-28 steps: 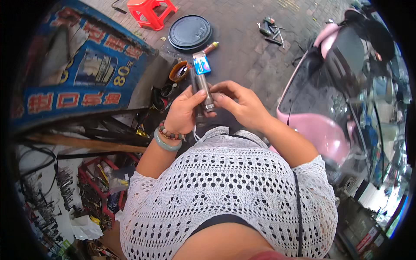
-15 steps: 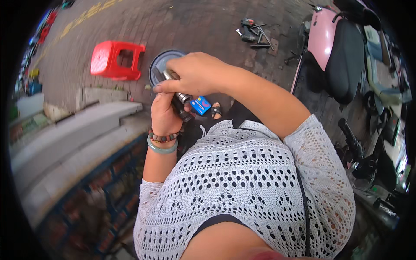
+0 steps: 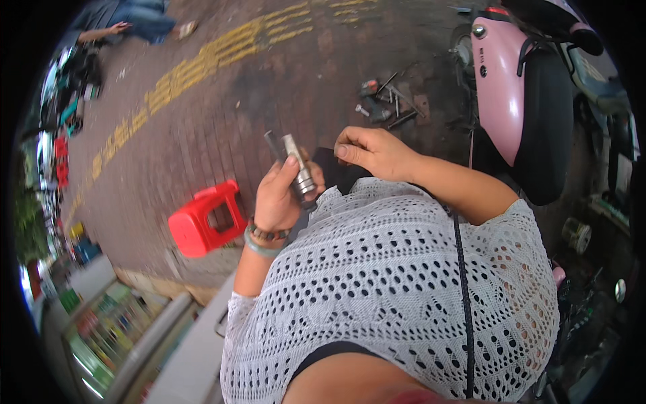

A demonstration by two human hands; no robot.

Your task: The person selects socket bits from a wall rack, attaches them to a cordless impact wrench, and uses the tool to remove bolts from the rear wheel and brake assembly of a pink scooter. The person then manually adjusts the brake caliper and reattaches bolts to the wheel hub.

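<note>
My left hand [image 3: 281, 193] is closed round a silver cylindrical metal part [image 3: 303, 172] and a darker rod [image 3: 274, 149] lying alongside it, both tilted with their upper ends away from me. To the right of it, apart from the metal parts, my right hand [image 3: 377, 158] is curled with thumb and fingertips close together; whether anything sits between them is hidden. Both hands are above my waist.
A red plastic stool [image 3: 195, 229] stands at left on brick paving, scattered tools [image 3: 390, 101] ahead, a pink scooter [image 3: 498, 101] at right. A person in blue [image 3: 134, 20] is at the top left. A glass-topped cabinet [image 3: 128, 323] is at lower left.
The view has swung away from the blue signboard toward the pavement. My right hand has moved off the metal parts to the right; my left hand keeps holding them.
</note>
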